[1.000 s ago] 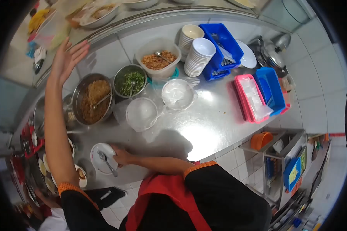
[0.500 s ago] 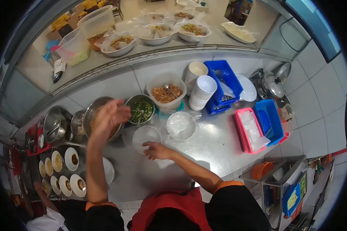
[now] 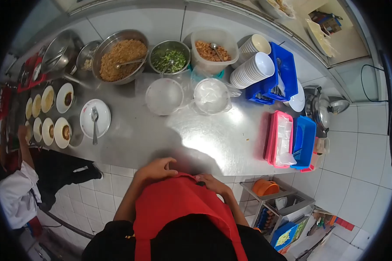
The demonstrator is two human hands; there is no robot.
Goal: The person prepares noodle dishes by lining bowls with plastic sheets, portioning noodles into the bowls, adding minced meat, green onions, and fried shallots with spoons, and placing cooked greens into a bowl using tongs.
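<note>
My left hand [image 3: 157, 168] is at the top edge of the red apron [image 3: 178, 200], thumb and fingers apart, nothing in it. Beside it, my right hand [image 3: 211, 182] touches the apron near a small dark object; its fingertips are partly hidden. Two plastic-lined bowls [image 3: 164, 96] [image 3: 211, 95] rest on the steel counter [image 3: 139, 135] ahead of my hands. To the left lies a white plate [image 3: 88, 117] with a spoon [image 3: 94, 126] on it. Behind stand a bowl of brown crumbly food [image 3: 128, 50], a bowl of chopped greens [image 3: 174, 58] and a tub of brown pieces [image 3: 204, 52].
Several small bowls [image 3: 62, 130] stand at the counter's left, near a co-worker's hand [image 3: 22, 131]. Stacked white bowls [image 3: 248, 74], a blue cutlery basket [image 3: 284, 65], pink [image 3: 271, 139] and blue [image 3: 308, 130] trays and a metal pot [image 3: 320, 111] are at the right.
Both my hands have drawn back from over the counter to the apron. The plate with the spoon, earlier in my right hand, now lies on the counter. The view has shifted.
</note>
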